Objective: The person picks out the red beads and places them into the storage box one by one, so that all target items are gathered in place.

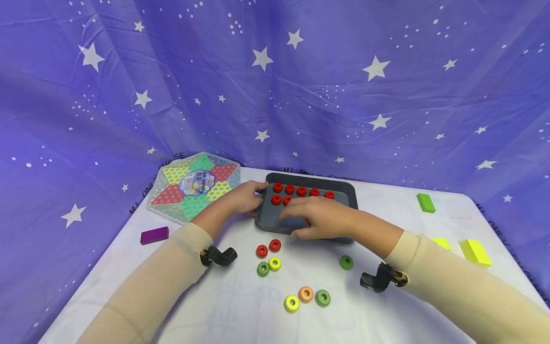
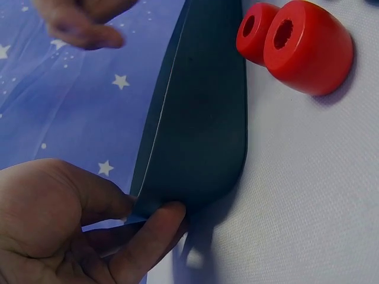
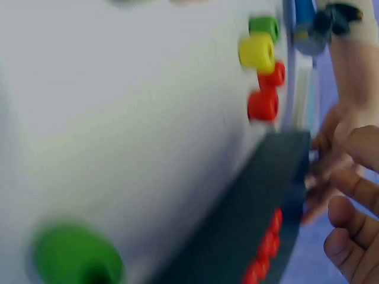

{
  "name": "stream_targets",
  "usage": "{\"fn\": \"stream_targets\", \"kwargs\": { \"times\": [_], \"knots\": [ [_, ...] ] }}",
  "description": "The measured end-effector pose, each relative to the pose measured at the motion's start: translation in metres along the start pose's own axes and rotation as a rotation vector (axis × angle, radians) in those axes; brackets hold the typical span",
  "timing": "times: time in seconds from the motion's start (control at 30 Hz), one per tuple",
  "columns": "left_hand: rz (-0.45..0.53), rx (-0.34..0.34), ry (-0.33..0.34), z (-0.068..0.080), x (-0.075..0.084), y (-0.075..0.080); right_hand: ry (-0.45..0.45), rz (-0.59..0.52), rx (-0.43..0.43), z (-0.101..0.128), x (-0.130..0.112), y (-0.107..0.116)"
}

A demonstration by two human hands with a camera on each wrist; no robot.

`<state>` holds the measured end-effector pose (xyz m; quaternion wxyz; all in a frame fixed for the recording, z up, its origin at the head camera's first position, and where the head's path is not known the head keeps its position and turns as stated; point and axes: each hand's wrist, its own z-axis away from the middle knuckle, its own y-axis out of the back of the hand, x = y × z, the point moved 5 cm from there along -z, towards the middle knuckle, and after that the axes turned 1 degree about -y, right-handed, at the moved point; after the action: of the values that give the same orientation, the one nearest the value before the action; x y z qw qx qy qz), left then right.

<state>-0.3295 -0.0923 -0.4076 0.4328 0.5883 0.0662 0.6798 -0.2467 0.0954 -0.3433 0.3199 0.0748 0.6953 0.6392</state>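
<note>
A dark grey tray [image 1: 271,221] lies on the table with rows of red beads [image 1: 301,191] in its far part. My left hand [image 1: 246,197] grips the tray's left side, thumb at the rim; the left wrist view shows fingers against the tray wall [image 2: 198,118]. Over the tray's front part hovers my right hand [image 1: 322,217], its fingers loosely bent with nothing visible between them. It hides some of the beads. In the right wrist view its fingers [image 3: 355,228] are apart from the tray. Two red beads [image 1: 275,245] sit just in front of the tray.
Nearer me lie yellow beads [image 1: 291,303], green beads [image 1: 323,298] and an orange bead [image 1: 306,294]. A Chinese checkers board [image 1: 176,196] stands back left, a purple block [image 1: 154,235] before it. Green [image 1: 426,203] and yellow blocks [image 1: 476,253] lie right.
</note>
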Motion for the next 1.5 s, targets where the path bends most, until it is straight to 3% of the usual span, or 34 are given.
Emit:
{"fn": "stream_targets", "kwargs": {
  "times": [0.1, 0.43, 0.67, 0.83, 1.07, 1.27, 1.5],
  "knots": [
    [0.0, 0.0, -0.008, 0.0, 0.002, 0.001, 0.007, 0.053, -0.021, 0.0, -0.012, -0.016],
    [-0.005, -0.002, -0.005, 0.002, 0.002, 0.0, 0.083, 0.428, -0.045, -0.013, -0.038, -0.061],
    [-0.009, 0.005, -0.014, 0.002, 0.001, -0.001, 0.059, 0.463, -0.089, -0.016, -0.037, -0.072],
    [-0.001, 0.0, -0.022, 0.0, 0.002, -0.001, 0.022, 0.352, -0.091, -0.007, -0.035, -0.06],
    [0.021, -0.003, -0.005, 0.0, 0.0, 0.0, -0.008, 0.239, -0.034, 0.01, -0.028, -0.022],
    [0.028, -0.004, -0.003, 0.001, -0.001, 0.0, -0.043, 0.247, -0.014, 0.019, -0.006, 0.009],
    [0.047, 0.002, 0.003, 0.001, -0.001, 0.0, -0.113, 0.254, 0.042, 0.023, 0.037, 0.029]
  ]
}}
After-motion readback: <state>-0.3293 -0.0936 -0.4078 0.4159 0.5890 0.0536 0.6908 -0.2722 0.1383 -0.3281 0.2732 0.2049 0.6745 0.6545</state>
